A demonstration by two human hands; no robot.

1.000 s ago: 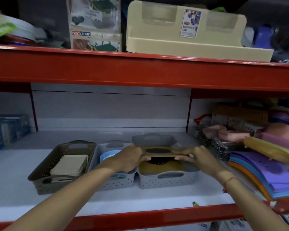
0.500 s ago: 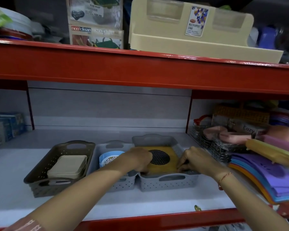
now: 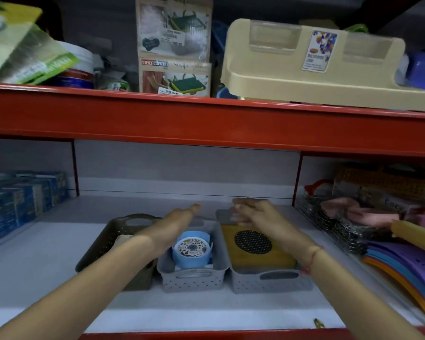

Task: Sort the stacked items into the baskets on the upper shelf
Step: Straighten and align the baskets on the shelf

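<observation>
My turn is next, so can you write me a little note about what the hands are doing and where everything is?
Left hand: open, empty, above the brown basket and the middle grey basket.
Right hand: empty, over the back of the right grey basket.
Done: yellow board lies in the right basket; blue round item sits in the middle one.
Left: no stack is in view.

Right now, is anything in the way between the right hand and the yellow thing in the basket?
No, nothing visible is in the way. The right hand hovers open just above the far end of the yellow item, which lies flat in the right grey basket. The left hand is over the middle basket, off to the side.
</observation>
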